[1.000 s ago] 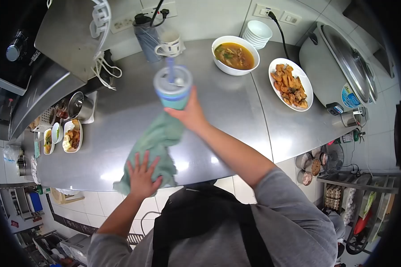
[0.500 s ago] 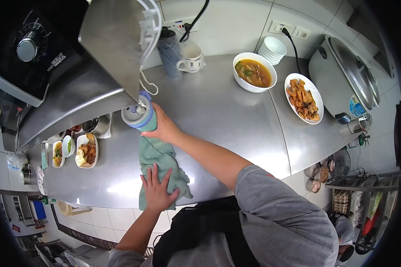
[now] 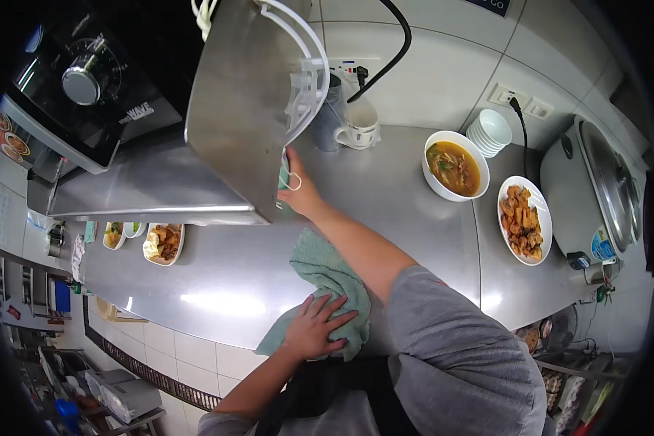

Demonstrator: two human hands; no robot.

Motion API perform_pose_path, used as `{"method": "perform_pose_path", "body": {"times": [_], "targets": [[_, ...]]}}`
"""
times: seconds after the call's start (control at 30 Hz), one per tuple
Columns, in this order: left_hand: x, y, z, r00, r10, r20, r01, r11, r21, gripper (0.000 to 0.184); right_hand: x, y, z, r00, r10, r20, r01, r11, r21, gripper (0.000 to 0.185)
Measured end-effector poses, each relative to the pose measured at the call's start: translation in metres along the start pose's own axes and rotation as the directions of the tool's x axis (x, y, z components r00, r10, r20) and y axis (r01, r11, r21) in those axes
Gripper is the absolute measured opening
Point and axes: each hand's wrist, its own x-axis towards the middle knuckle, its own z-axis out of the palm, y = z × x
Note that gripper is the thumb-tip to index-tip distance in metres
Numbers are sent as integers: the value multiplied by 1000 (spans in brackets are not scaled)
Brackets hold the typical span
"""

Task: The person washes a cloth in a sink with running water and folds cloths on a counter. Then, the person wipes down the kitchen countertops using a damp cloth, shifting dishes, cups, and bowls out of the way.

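Observation:
My left hand (image 3: 315, 327) lies with fingers spread on a green cloth (image 3: 320, 265) near the counter's front edge. The cloth is rumpled under the palm. Farther back, my right hand (image 3: 302, 187) is wrapped round a green lidded tumbler (image 3: 284, 173). A steel shelf panel hides most of the tumbler and some of the fingertips.
A metal shelf (image 3: 232, 109) with a microwave (image 3: 102, 87) overhangs the left side. Behind are a mug (image 3: 360, 127) and a dark grey tumbler (image 3: 329, 120). A soup bowl (image 3: 443, 190), plate of fried pieces (image 3: 523, 221), stacked bowls (image 3: 490, 131) and cooker (image 3: 559, 196) stand right.
The view has shifted, so the shelf now covers most of the green tumbler in my right hand. My left hand and the cloth lie closer to my body, the cloth more bunched.

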Motion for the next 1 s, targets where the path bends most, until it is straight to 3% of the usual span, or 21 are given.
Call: {"method": "perform_pose_path", "body": {"times": [0.03,0.1,0.17,0.23,0.27,0.33,0.37,0.43,0.47,0.5,0.57,0.63,0.7,0.77,0.93,1.0], "targets": [[3,-1,-3,1000,-24,-15,24,1000,4,67,3,-6,-10,990,-137,-36,136,990,-36,105],[7,-2,-3,999,-48,-15,48,999,25,68,13,-13,-58,983,-146,-110,85,896,-436,100],[10,1,-1,997,-76,-12,77,997,26,68,39,16,-95,835,-224,-502,-88,847,-524,96],[13,1,-3,996,-79,-35,80,996,35,67,70,28,-123,677,-473,-564,-162,652,-741,84],[14,2,-3,996,-81,-39,82,996,39,67,71,27,-130,675,-476,-564,-157,654,-740,84],[16,2,-3,993,-95,-69,98,995,33,66,78,13,-144,892,-189,-410,-227,599,-768,59],[16,3,-3,993,-92,-78,95,995,38,66,78,6,-146,890,-199,-410,-221,599,-770,59],[16,4,-2,991,-88,-96,93,994,50,66,72,-4,-147,974,-127,-189,-92,538,-838,41],[16,5,-2,991,-78,-105,85,995,57,66,66,-10,-144,967,-161,-199,-68,587,-806,29],[16,6,-2,991,-80,-105,87,994,61,65,61,-10,-142,962,-178,-205,-65,584,-809,29],[15,6,-2,991,-71,-116,80,994,77,65,50,-4,-136,871,-442,-212,244,766,-595,25],[14,7,-1,988,-70,-135,80,994,74,64,28,-26,-134,943,-256,-214,127,868,-479,22],[12,9,1,986,-34,-163,48,995,83,63,4,-38,-138,947,-225,-228,88,868,-490,24],[10,10,2,987,-56,-150,73,991,113,61,-21,-54,-146,979,-88,-186,-15,872,-490,22],[5,12,5,980,-22,-196,49,990,133,61,-85,-106,-165,983,12,-183,-84,915,-394,23],[3,11,9,976,-1,-217,32,989,142,61,-108,-128,-177,981,46,-186,-97,956,-276,24]]}}
